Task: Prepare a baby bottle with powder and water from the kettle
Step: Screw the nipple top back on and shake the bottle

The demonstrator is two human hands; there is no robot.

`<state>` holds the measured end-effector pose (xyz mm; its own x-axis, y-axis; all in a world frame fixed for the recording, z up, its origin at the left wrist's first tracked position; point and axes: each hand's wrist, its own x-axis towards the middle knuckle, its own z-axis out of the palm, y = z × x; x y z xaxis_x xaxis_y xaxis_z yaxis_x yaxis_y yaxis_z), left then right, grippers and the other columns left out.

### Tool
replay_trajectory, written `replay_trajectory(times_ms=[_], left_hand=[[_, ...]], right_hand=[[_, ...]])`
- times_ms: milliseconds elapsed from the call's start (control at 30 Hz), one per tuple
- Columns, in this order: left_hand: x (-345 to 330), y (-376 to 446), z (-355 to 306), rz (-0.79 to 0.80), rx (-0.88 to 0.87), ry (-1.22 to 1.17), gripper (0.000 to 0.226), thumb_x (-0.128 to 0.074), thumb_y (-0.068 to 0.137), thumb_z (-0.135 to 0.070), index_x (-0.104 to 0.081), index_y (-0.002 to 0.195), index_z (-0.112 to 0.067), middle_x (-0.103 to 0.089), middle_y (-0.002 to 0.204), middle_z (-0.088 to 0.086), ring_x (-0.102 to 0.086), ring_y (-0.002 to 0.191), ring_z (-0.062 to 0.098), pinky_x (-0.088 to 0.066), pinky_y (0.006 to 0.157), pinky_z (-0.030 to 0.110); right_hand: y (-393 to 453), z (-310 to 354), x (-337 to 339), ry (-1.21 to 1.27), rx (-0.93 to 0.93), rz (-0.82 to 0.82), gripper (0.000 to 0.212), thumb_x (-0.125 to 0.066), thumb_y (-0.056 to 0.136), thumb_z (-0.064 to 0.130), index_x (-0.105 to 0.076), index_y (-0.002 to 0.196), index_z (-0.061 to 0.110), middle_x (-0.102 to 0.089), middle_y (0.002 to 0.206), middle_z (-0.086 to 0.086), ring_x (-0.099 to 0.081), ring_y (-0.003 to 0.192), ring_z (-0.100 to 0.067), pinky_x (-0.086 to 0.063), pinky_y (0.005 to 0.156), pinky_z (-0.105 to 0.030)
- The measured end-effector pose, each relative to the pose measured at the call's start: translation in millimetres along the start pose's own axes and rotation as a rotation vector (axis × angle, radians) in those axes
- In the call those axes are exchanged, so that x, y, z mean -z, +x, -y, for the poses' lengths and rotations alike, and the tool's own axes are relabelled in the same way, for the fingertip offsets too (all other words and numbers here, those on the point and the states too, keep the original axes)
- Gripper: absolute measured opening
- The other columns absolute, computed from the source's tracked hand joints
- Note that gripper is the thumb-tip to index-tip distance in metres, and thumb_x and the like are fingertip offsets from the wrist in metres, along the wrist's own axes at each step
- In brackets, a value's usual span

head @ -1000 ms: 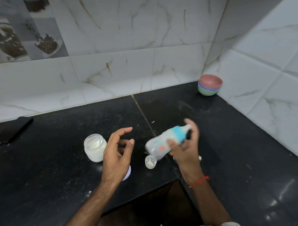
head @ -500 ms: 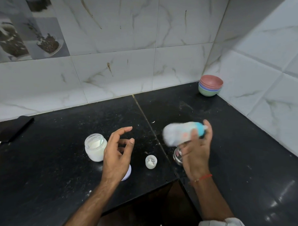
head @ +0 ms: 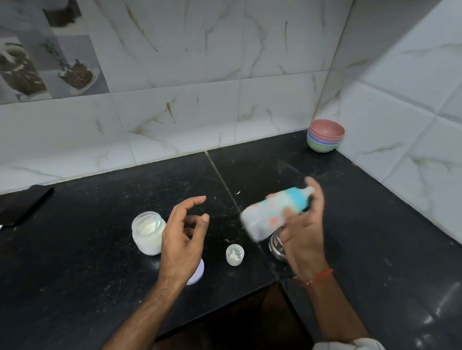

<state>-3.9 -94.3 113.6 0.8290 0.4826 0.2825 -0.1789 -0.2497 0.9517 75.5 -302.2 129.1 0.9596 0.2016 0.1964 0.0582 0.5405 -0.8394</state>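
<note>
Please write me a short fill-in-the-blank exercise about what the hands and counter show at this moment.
1. The baby bottle is held in the ____ hand's grip.
2. The left hand hovers open next to the uncapped powder jar, holding ____.
3. The stacked bowls sit in the counter's far ____ corner.
4. The bottle's collar is ____ in colour.

Missing words: right; nothing; right; blue
</note>
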Motion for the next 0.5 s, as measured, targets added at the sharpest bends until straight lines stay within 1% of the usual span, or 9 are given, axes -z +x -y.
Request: replay_trajectory(times_ms=[67, 100, 133, 200, 267, 333, 367, 433, 500], left_hand=[[-2.4, 1.1, -1.3, 0.005, -0.003, 0.000, 0.041, -0.066, 0.099, -0.008, -0.063, 0.119, -0.043, -0.066, 0.128, -0.006, -0.067, 0.090, 0.011, -0.052, 0.070, 0.017], [-3.4, 1.6, -1.9, 0.007, -0.004, 0.004, 0.041, -0.066, 0.099, -0.007, -0.063, 0.119, -0.042, -0.066, 0.128, -0.006, -0.067, 0.090, 0.011, -0.052, 0.071, 0.017], [-4.1, 2.0, -2.7, 0.008, -0.004, 0.004, 0.041, -0.067, 0.099, -0.007, -0.063, 0.119, -0.042, -0.067, 0.126, -0.004, -0.067, 0.090, 0.011, -0.052, 0.071, 0.016], [-4.2, 2.9, -3.6, 0.004, -0.004, -0.004, 0.040, -0.067, 0.099, -0.008, -0.064, 0.119, -0.043, -0.068, 0.122, 0.000, -0.068, 0.090, 0.012, -0.052, 0.071, 0.017], [-2.9, 3.3, -2.9, 0.001, -0.003, -0.007, 0.040, -0.067, 0.099, -0.009, -0.064, 0.119, -0.044, -0.069, 0.120, 0.002, -0.068, 0.091, 0.015, -0.051, 0.071, 0.017], [-1.9, 3.0, -1.6, 0.004, 0.000, 0.002, 0.040, -0.067, 0.099, -0.010, -0.063, 0.119, -0.045, -0.068, 0.121, 0.002, -0.068, 0.091, 0.016, -0.051, 0.070, 0.017], [-1.5, 2.5, -1.1, 0.005, -0.002, 0.004, 0.040, -0.067, 0.099, -0.010, -0.063, 0.119, -0.044, -0.068, 0.121, 0.001, -0.068, 0.091, 0.016, -0.051, 0.070, 0.017], [-2.5, 2.5, -1.4, 0.006, -0.006, 0.005, 0.040, -0.067, 0.099, -0.009, -0.063, 0.120, -0.043, -0.068, 0.123, 0.000, -0.068, 0.090, 0.015, -0.051, 0.070, 0.017], [-3.9, 2.9, -2.0, 0.007, -0.008, 0.011, 0.039, -0.067, 0.099, -0.009, -0.063, 0.120, -0.042, -0.067, 0.125, -0.003, -0.067, 0.089, 0.012, -0.051, 0.071, 0.016]], right_hand=[[-4.8, -5.1, 2.4, -0.443, -0.079, 0.428, 0.092, -0.085, 0.076, 0.001, -0.044, 0.145, 0.046, -0.056, 0.139, -0.025, -0.068, 0.115, -0.036, -0.061, 0.092, -0.046], [-5.5, -3.9, 0.4, -0.505, -0.118, 0.541, 0.094, -0.086, 0.076, -0.002, -0.045, 0.144, 0.047, -0.057, 0.138, -0.026, -0.068, 0.116, -0.035, -0.059, 0.095, -0.048], [-5.4, -1.4, -1.6, -0.465, -0.124, 0.525, 0.093, -0.085, 0.076, -0.004, -0.045, 0.144, 0.046, -0.059, 0.136, -0.026, -0.068, 0.117, -0.035, -0.059, 0.096, -0.050], [-3.7, 7.8, -9.8, -0.160, -0.006, 0.207, 0.081, -0.074, 0.084, -0.003, -0.042, 0.147, 0.036, -0.067, 0.127, -0.025, -0.071, 0.114, -0.032, -0.060, 0.093, -0.049], [6.9, 16.0, -7.5, 0.393, 0.078, -0.084, 0.062, -0.064, 0.096, 0.020, -0.040, 0.153, 0.021, -0.074, 0.120, -0.014, -0.073, 0.111, -0.027, -0.062, 0.089, -0.041], [15.6, 21.2, -4.9, 0.916, 0.107, -0.171, 0.061, -0.062, 0.093, 0.037, -0.052, 0.145, 0.008, -0.073, 0.126, -0.011, -0.072, 0.114, -0.026, -0.062, 0.088, -0.038], [17.6, 20.4, -2.6, 0.933, 0.094, -0.183, 0.057, -0.061, 0.093, 0.038, -0.056, 0.141, 0.008, -0.073, 0.126, -0.011, -0.072, 0.115, -0.027, -0.062, 0.088, -0.037], [12.4, 14.7, -3.2, 0.464, 0.055, -0.132, 0.054, -0.065, 0.096, 0.026, -0.048, 0.147, 0.021, -0.073, 0.125, -0.010, -0.071, 0.113, -0.027, -0.063, 0.086, -0.040], [5.7, 0.9, 2.4, -0.228, -0.003, 0.182, 0.081, -0.079, 0.084, 0.005, -0.043, 0.146, 0.041, -0.062, 0.137, -0.014, -0.067, 0.115, -0.032, -0.061, 0.092, -0.047]])
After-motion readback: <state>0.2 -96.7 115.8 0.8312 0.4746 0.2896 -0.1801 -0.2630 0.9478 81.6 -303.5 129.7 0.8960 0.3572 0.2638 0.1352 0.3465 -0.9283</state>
